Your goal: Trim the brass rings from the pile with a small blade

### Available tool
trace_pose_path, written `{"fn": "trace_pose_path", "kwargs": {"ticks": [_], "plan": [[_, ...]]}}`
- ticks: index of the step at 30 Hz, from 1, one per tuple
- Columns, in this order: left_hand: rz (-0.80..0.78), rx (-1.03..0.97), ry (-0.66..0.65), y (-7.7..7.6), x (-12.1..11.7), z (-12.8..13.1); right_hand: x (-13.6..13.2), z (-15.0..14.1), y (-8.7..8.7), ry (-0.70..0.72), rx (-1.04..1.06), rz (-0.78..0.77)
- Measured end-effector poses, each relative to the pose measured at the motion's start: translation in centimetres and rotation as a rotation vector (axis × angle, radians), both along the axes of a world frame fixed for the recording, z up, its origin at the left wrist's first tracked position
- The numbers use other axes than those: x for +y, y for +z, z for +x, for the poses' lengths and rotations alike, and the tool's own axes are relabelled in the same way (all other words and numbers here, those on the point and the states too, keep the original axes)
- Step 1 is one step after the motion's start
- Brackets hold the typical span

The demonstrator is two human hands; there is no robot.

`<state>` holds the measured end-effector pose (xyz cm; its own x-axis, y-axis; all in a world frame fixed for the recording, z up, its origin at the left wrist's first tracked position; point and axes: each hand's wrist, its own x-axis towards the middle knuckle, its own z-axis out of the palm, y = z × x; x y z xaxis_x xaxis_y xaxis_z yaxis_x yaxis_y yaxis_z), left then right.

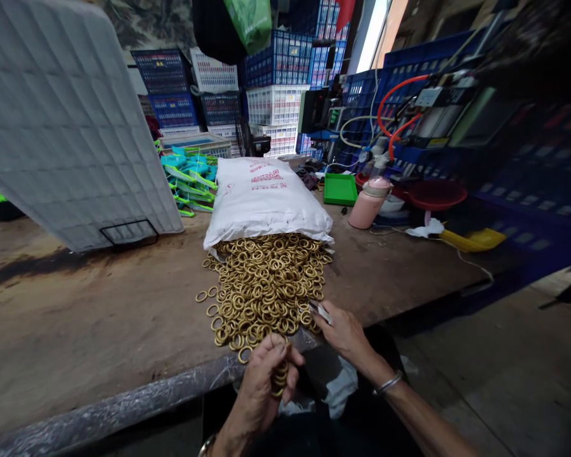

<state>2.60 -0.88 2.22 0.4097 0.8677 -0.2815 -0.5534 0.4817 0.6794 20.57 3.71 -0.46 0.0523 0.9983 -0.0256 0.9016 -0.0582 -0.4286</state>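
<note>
A heap of gold-coloured rings (269, 279) spills from the mouth of a white woven sack (271, 203) onto the table. At the table's front edge, my left hand (266, 374) is closed around several of these rings, which hang in a stack below its fingers. My right hand (345, 333) is at the heap's right edge, its fingers closed on a small flat tool (321, 311), whitish with a dark end. The tool's exact kind cannot be made out. Its end lies close to the rings; whether it touches one is unclear.
A grey ribbed panel (71, 127) stands at the left. Bright green and blue plastic pieces (190, 174) lie behind the sack. Toward the right are a green tray (340, 189), a pink bottle (370, 203), a yellow scoop (476, 239) and a machine with orange hoses (433, 111).
</note>
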Motion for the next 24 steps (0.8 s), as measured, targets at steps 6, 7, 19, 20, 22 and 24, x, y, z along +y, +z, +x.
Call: {"fn": "trace_pose_path", "kwargs": {"ticks": [6, 7, 19, 20, 22, 24], "plan": [[-0.019, -0.057, 0.004, 0.0, 0.3, -0.1, 0.5, -1.4, 0.6, -0.005, -0.142, -0.051], [-0.027, -0.070, -0.007, 0.0, 0.3, -0.2, 0.5, -1.4, 0.7, -0.008, -0.160, -0.055], [-0.073, -0.054, -0.025, -1.5, 0.7, -0.3, 1.0, -1.3, 0.5, -0.027, -0.070, -0.031], [-0.064, -0.038, -0.022, -1.7, 0.7, -0.2, 1.0, -1.3, 0.4, -0.029, -0.029, -0.011], [-0.039, 0.016, 0.005, -2.0, 0.7, 0.0, 0.8, -1.3, 0.3, -0.025, 0.091, 0.044], [-0.007, 0.098, 0.057, -2.1, 0.7, 0.3, 0.5, -1.7, 0.5, -0.017, 0.241, 0.098]]}}
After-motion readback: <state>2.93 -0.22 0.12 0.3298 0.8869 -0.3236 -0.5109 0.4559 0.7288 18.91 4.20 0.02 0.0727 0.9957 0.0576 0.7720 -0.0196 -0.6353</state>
